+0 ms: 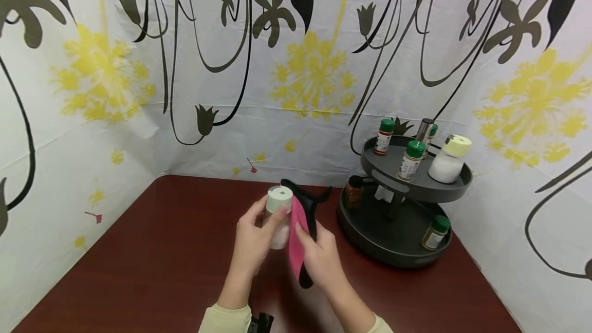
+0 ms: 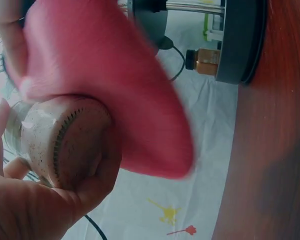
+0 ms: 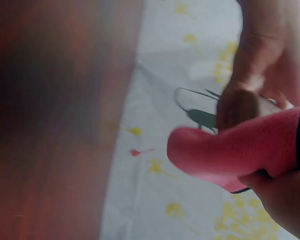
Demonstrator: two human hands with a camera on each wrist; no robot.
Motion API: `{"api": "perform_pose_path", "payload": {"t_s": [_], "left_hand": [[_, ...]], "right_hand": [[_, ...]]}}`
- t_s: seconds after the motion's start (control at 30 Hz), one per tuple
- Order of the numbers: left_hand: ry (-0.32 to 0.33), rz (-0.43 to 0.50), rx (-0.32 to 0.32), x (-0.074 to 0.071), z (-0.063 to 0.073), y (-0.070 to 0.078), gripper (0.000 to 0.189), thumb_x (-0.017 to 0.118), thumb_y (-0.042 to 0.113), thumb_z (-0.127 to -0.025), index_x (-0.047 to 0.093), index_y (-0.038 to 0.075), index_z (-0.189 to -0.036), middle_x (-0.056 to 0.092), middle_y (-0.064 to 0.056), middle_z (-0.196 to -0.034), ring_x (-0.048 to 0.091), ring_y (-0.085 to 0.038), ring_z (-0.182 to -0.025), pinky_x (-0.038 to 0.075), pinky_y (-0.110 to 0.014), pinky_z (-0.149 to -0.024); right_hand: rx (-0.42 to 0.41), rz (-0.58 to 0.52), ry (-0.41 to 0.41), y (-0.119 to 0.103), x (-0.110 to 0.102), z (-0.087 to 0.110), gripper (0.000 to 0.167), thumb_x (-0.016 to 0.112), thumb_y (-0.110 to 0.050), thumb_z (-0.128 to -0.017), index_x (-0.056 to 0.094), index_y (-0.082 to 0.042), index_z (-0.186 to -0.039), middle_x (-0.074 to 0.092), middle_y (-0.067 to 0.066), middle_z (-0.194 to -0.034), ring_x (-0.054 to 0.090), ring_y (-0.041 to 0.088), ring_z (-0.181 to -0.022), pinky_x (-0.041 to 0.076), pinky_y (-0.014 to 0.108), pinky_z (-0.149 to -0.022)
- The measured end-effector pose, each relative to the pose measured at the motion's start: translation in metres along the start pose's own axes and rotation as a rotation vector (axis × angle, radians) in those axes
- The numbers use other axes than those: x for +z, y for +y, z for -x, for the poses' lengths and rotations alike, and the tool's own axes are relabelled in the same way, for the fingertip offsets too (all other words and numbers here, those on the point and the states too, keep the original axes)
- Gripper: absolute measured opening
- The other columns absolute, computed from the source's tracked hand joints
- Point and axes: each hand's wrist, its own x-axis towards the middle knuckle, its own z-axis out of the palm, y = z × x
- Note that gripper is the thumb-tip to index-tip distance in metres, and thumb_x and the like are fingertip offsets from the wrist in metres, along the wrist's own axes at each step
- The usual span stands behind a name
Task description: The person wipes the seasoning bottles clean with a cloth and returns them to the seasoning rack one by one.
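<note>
Above the table, my left hand (image 1: 250, 245) grips a clear shaker jar (image 1: 278, 235) with a pale green-white lid and pale contents. The left wrist view catches the jar's ridged base (image 2: 80, 142), fingers wrapped around it. My right hand (image 1: 322, 257) holds a pink cloth (image 1: 297, 238) with black backing, thumb on the pink face. Its pink side lies against the side of the jar, and the black part flares out above the right hand. In the right wrist view the cloth (image 3: 215, 152) covers much of the jar.
A two-tier dark turntable (image 1: 370, 248) stands at the right. Its upper tier bears green-capped spice bottles (image 1: 409, 163) and a white shaker with a yellowish lid (image 1: 447, 163). Below are a brown bottle (image 1: 354, 195) and a green-capped bottle (image 1: 436, 234). A flower-printed sheet (image 1: 222, 153) hangs behind the dark red table (image 1: 139, 256).
</note>
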Motion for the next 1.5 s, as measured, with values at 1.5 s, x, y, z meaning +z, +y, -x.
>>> {"api": "perform_pose_path", "payload": {"t_s": [1.5], "left_hand": [[-0.05, 0.077, 0.022, 0.014, 0.014, -0.009, 0.045, 0.075, 0.026, -0.101, 0.066, 0.02, -0.145, 0.07, -0.006, -0.135, 0.064, -0.019, -0.114, 0.056, -0.024, -0.094]], "right_hand": [[-0.102, -0.064, 0.076, -0.032, -0.013, -0.001, 0.025, 0.058, -0.025, -0.111, 0.069, -0.007, -0.124, 0.075, 0.017, -0.107, 0.071, 0.014, -0.091, 0.056, 0.023, -0.081]]}}
